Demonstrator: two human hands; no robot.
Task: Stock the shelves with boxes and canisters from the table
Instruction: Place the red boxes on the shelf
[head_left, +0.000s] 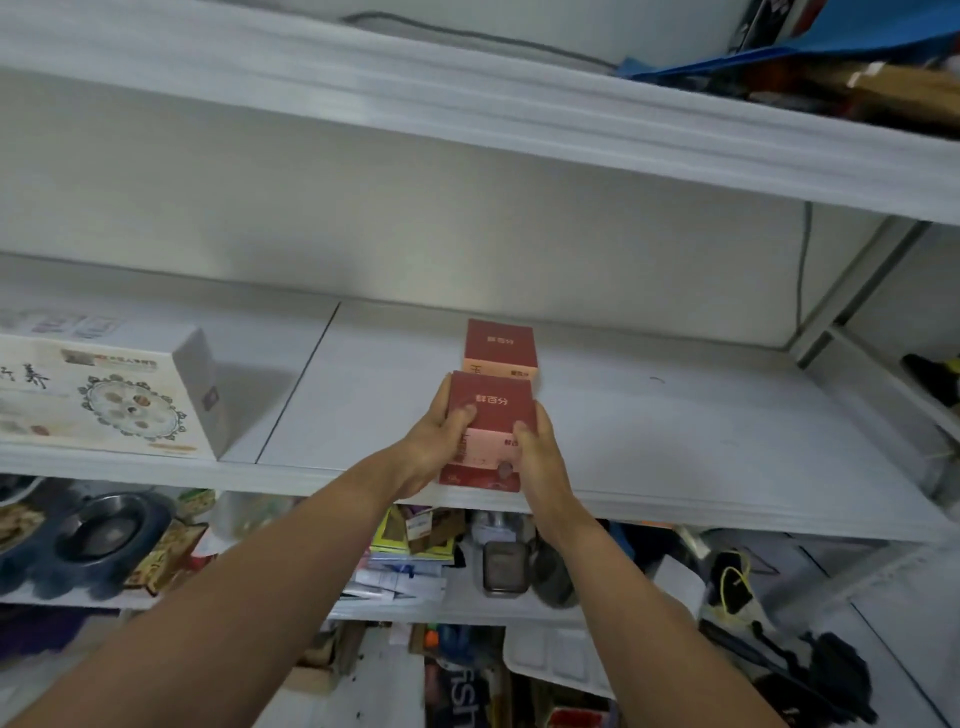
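I hold a dark red and pink box (491, 410) between both hands near the front edge of the white middle shelf (649, 441). My left hand (434, 447) grips its left side, thumb on the top face. My right hand (537, 452) grips its right side. A second matching red box (500, 345) stands on the shelf directly behind the held one, close to or touching it. Whether the held box's base rests on the shelf I cannot tell.
A large white printed box (114, 395) lies on the same shelf at the left. The upper shelf (467, 114) overhangs above, with blue and brown items at its right end. Lower shelves hold cluttered packages, a metal bowl (111, 525) and a jar (504, 566).
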